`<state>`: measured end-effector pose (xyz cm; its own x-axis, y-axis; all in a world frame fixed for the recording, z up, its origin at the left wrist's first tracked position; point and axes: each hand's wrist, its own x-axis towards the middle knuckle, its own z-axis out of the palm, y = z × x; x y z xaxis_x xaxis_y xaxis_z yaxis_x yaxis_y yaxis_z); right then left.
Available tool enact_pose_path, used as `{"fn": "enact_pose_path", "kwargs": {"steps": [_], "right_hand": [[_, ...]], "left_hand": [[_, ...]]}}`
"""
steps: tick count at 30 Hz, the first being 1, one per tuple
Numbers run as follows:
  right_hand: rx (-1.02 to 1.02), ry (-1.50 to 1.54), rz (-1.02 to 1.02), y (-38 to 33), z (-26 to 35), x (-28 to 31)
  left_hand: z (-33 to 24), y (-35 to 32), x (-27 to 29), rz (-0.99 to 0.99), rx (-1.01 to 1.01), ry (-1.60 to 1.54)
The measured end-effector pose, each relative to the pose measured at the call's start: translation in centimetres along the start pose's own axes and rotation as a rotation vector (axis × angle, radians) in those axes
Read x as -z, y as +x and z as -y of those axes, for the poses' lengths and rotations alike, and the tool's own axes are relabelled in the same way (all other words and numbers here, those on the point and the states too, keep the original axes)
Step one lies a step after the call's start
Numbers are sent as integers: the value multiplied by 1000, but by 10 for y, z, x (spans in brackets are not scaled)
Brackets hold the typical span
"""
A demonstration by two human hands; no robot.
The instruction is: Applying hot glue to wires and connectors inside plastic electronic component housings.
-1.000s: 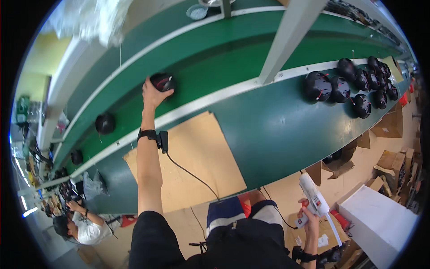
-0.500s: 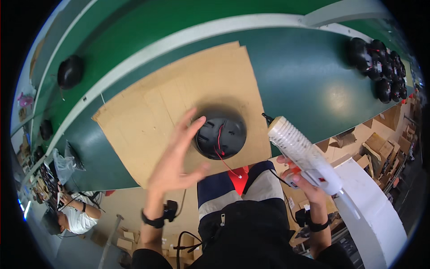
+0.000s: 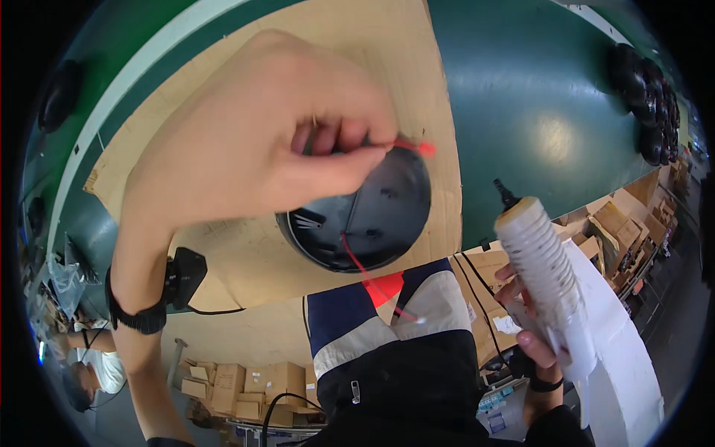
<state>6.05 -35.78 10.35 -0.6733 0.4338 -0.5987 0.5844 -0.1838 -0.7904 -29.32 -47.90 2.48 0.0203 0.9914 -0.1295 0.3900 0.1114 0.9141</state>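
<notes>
Red wire (image 3: 407, 143) occupies the left hand (image 3: 261, 130), a glue gun (image 3: 547, 276) the right hand (image 3: 538, 348).

Wears black wristbands (image 3: 138, 316), a black top (image 3: 395, 402), seemingly navy-grey shorts (image 3: 341, 328).

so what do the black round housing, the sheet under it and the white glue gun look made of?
Housing: probably molded plastic, semi-gloss black; soft highlights, slots.
Sheet: looks like cardboard; matte tan, rough left corner.
Glue gun: rear body likely smooth white plastic, faint sheen; ribbed front covering could be tape or plastic, can't tell.
</notes>
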Motion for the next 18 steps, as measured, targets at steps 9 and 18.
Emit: {"fn": "enact_pose_path", "kwargs": {"steps": [9,18], "right_hand": [[202,-531,264,33,22,-32],[187,-565,246,39,30,-42]], "left_hand": [[20,14,-16,19,276,-524],[30,14,1,195,254,-897]]}}
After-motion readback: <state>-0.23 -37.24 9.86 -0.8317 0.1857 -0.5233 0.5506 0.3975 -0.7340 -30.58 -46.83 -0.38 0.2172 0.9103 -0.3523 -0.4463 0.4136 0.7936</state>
